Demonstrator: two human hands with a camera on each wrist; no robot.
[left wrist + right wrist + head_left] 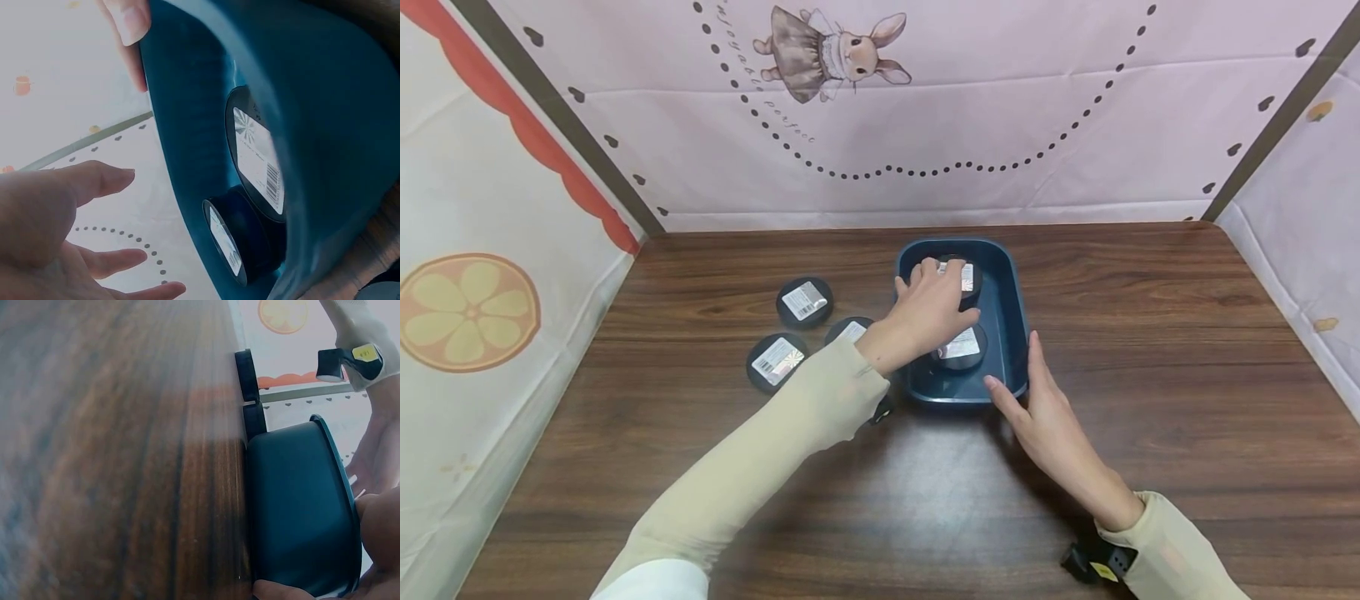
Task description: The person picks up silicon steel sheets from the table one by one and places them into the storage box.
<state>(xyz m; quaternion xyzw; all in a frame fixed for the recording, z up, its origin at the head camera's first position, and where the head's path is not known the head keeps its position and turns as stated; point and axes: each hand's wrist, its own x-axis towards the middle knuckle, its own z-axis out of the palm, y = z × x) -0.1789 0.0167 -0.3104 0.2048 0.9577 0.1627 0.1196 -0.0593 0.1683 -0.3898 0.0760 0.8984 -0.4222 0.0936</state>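
A dark blue tray (1002,304) stands on the table with two short, round black containers inside, each bearing a white barcode label. One container (973,279) sits toward the back, the other (961,348) toward the front. Above them is my left hand (925,315), fingers spread; the left wrist view shows nothing held in it. My right hand (1054,425) is at the tray's front right corner. Its straight fingers lie along the outer wall, and the thumb is at the rim. Left of the tray lies a similar container (848,328), partly hidden by my left forearm.
Two more black containers, a back one (805,302) and a front one (775,363), lie farther left on the brown wooden table (1150,358). Patterned cloth walls (1000,92) rise behind and at both sides. My left sleeve (775,442) crosses the table's front left area.
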